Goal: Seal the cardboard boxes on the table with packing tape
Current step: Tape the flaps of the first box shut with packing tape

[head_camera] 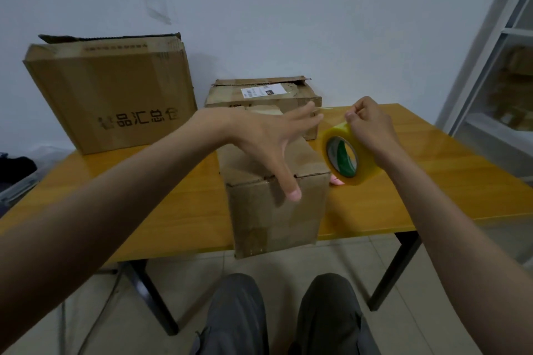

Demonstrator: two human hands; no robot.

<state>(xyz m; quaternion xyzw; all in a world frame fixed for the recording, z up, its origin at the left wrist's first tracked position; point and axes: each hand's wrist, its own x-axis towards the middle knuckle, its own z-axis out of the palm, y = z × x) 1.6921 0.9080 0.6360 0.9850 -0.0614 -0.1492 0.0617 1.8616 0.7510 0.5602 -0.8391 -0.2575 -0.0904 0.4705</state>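
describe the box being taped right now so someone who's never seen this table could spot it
On the yellow table stand three cardboard boxes. The near box sits at the front edge, partly overhanging it, under the left hand. Unlike the big printed box and the labelled box behind, it stands beside the tape roll.

Dim, bluish indoor light; glare on table (pixel 432 170); soft blur; wide-angle bending at edges

The bench (pixel 432 164) is orange-yellow wood with black legs. The three boxes are brown cardboard: the big box (pixel 109 95) has dark printed characters, the small box (pixel 265 95) has a white label, the near box (pixel 274 204) is plain. The tape roll (pixel 346 153) is clear yellow, its core green and white. The trousers (pixel 236 317) are grey.
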